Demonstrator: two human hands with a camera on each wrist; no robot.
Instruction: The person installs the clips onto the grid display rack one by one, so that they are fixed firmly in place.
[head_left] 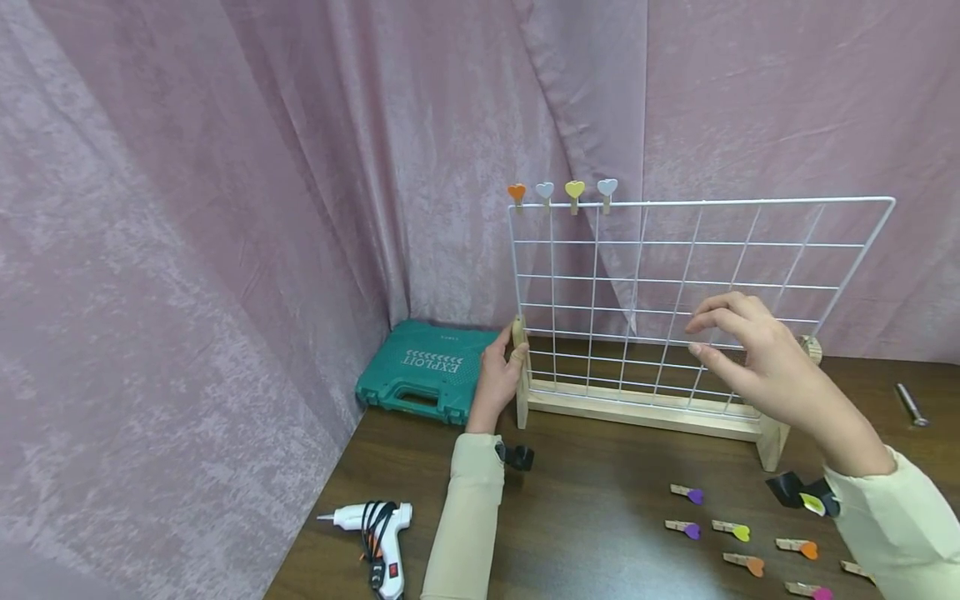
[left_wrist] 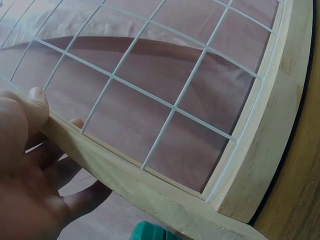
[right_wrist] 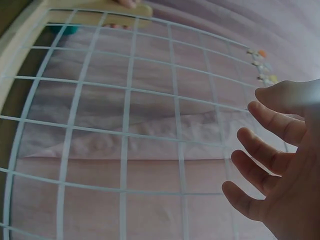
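A white wire grid panel [head_left: 701,202] stands upright in a wooden base [head_left: 645,418]. My left hand [head_left: 498,375] grips the left wooden upright [left_wrist: 120,172], thumb on the near side and fingers around the other, as the left wrist view shows. Held up before the grid's right part, my right hand [head_left: 768,358] has spread, slightly bent fingers with nothing in them. Along the panel's top left wire sit heart clothespins: an orange one [head_left: 516,192], a yellow one [head_left: 574,190] and two pale ones, including the rightmost pale clothespin [head_left: 607,187].
Several loose heart clothespins [head_left: 741,533] lie on the brown table [head_left: 592,517] in front of the stand. At the left are a green plastic case [head_left: 435,367] and a white glue gun [head_left: 390,554] with its cord wrapped. A metal bolt [head_left: 911,405] lies far right. Pink curtains hang behind.
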